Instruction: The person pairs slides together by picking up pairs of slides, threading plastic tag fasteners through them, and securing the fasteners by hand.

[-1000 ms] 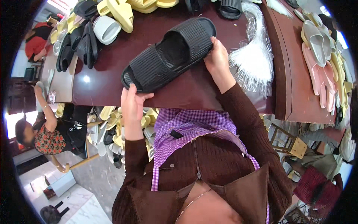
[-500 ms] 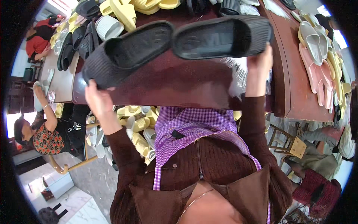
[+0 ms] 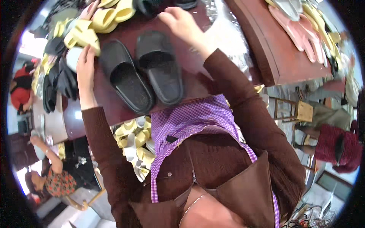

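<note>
Two black slide slippers lie side by side on the dark red table in front of me, toes pointing away. The left slipper (image 3: 131, 85) is angled beside the right slipper (image 3: 161, 70). My left hand (image 3: 86, 66) is open just left of the pair, its fingers stretched out by a white slipper (image 3: 73, 59) and a yellow slipper (image 3: 84, 38). Beyond the right slipper's toe, my right hand (image 3: 180, 24) reaches over the table with fingers extended and nothing in them. Closest to its fingertips is a dark slipper (image 3: 148, 7) at the far edge.
Yellow slippers (image 3: 110, 19) heap at the far left, with dark ones (image 3: 66, 79) beside them. Clear plastic bags (image 3: 228, 34) lie right of my right hand. A raised brown table (image 3: 296, 68) holds pink slippers (image 3: 298, 28). More slippers lie below. A wooden stool (image 3: 304, 111) and other people are around.
The two black slippers, held up in both hands before, now rest on the table, turned toes away. Both hands have let go; my right hand has moved left and farther out.
</note>
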The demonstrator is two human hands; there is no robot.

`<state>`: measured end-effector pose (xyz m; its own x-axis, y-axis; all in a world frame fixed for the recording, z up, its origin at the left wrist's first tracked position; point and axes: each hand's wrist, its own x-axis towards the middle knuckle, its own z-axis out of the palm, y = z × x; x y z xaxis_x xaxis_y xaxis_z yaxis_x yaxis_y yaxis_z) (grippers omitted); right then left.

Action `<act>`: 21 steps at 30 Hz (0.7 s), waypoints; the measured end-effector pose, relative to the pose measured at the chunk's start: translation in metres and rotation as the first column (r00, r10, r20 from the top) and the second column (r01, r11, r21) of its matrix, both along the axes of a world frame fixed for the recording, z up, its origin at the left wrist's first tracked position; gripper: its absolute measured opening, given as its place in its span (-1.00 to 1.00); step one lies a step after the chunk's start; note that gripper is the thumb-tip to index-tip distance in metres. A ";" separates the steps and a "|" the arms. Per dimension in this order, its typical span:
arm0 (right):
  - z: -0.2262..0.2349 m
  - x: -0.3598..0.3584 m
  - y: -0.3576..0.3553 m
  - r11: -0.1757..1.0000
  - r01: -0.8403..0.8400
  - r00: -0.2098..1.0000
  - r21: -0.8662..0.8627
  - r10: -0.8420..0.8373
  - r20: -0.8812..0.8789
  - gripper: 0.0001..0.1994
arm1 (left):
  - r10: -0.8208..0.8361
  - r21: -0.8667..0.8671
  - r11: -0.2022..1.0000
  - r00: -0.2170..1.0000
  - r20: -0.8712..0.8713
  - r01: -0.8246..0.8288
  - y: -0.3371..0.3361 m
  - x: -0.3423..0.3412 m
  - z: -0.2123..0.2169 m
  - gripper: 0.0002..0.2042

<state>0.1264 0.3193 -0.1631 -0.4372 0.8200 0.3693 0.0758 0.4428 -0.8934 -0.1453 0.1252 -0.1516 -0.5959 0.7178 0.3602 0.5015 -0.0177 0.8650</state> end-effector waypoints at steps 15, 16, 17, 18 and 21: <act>-0.035 0.195 -0.110 0.963 -0.249 0.908 0.103 0.195 0.372 -0.88 | -0.214 -0.041 0.977 0.965 -0.149 0.211 -0.007 0.200 -0.020 -0.78; -0.036 0.203 -0.108 0.966 -0.243 0.908 0.093 0.192 0.373 -0.88 | -0.222 -0.049 0.975 0.965 -0.143 0.217 -0.005 0.211 -0.023 -0.78; -0.035 0.210 -0.105 0.984 -0.139 0.925 0.110 0.089 0.368 -0.88 | -0.262 -0.068 0.965 0.956 -0.134 0.254 -0.004 0.220 -0.026 -0.78; -0.033 0.216 -0.100 0.991 -0.033 0.933 0.129 -0.016 0.359 -0.88 | -0.301 -0.086 0.953 0.945 -0.129 0.292 -0.002 0.229 -0.027 -0.79; -0.041 0.219 -0.085 0.967 0.102 0.910 0.235 -0.186 0.370 -0.87 | -0.370 -0.111 0.928 0.915 -0.164 0.355 0.001 0.248 -0.035 -0.79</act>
<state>0.3459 0.2343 -0.2038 -0.4629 0.8085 0.3634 0.4724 0.5719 -0.6707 0.1032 0.1264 -0.1864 -0.2206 0.9022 0.3707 0.6196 -0.1639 0.7676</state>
